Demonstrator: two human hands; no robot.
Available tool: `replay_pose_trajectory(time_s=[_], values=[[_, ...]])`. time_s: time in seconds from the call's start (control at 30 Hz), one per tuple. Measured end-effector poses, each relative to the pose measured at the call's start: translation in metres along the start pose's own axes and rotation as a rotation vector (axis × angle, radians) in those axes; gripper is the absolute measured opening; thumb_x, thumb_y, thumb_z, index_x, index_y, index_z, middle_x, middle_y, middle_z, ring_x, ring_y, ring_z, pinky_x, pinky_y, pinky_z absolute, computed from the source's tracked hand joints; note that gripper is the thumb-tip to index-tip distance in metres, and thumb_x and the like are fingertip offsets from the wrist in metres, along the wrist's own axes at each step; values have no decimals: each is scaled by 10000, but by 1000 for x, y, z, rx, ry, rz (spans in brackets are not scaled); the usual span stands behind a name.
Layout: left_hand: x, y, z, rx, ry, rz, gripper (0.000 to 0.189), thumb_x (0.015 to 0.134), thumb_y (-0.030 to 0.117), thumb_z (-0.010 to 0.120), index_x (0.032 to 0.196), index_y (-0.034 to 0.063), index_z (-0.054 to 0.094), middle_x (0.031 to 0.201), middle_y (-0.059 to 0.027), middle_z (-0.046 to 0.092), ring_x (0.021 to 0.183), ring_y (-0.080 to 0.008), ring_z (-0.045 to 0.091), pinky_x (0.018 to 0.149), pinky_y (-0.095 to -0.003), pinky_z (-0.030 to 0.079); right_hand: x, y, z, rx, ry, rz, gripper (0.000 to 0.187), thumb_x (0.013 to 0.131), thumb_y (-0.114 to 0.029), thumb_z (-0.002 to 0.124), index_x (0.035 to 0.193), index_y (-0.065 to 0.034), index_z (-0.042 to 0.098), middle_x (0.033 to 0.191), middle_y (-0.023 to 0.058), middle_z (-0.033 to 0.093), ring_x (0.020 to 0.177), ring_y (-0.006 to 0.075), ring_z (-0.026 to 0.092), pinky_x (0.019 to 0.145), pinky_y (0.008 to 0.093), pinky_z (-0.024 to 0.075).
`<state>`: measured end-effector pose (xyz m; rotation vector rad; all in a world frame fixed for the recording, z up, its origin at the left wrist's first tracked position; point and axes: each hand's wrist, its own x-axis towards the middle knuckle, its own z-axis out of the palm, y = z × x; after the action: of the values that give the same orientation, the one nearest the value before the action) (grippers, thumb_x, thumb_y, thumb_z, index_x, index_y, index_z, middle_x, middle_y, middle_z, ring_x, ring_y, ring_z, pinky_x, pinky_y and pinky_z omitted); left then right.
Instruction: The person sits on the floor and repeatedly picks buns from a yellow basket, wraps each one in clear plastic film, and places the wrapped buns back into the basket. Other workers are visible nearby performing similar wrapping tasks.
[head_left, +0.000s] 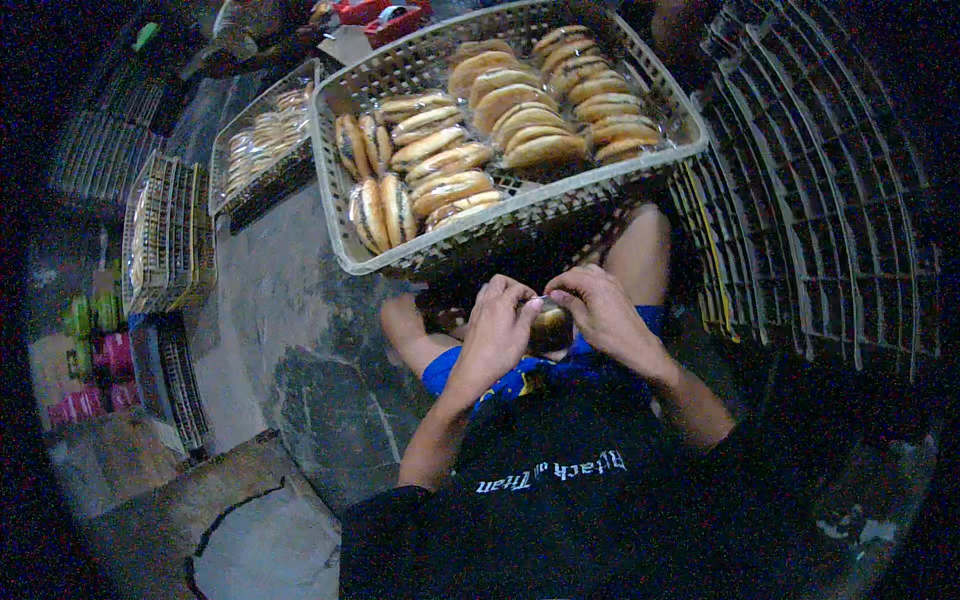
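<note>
My left hand (504, 315) and my right hand (604, 304) meet over my lap, fingertips pinching a small pale edge that looks like plastic film (543, 298). Just below the pinch, a round browned bun (551, 327) shows between my hands, partly hidden by them. Whether the film wraps this bun is hard to tell in the dim light. Beyond my knees stands a large pale plastic crate (480, 225) with lattice walls. Inside it, filled round buns (450, 157) in clear wrapping stand on edge in several rows.
Another crate of wrapped buns (270, 142) lies at upper left, near stacked crates (169, 232). Tall stacked lattice crates (810, 187) rise on the right. A red tape dispenser (397, 19) is behind the large crate. Flattened cardboard (255, 517) covers the floor at lower left.
</note>
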<state>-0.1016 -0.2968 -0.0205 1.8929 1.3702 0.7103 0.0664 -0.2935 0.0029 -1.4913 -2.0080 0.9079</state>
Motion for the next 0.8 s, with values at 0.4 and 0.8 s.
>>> replay_pose_trajectory(time_s=[0.4,0.8], values=[[16,2,39,-468,-33,-97,257,867,206,493,989,-15,543,897,-107,565,801,-197,544,772,-327,435,-24,30,10,372,310,275,277,754,-151,641,973,-16,537,885,130,598,812,281,591,732,342,461],[53,28,71,-439,332,-104,178,834,130,528,941,-6,568,905,-110,570,866,-210,555,772,-295,437,-114,395,18,-540,-330,768,519,839,-295,475,1234,28,385,1133,257,504,993,385,516,870,421,411]])
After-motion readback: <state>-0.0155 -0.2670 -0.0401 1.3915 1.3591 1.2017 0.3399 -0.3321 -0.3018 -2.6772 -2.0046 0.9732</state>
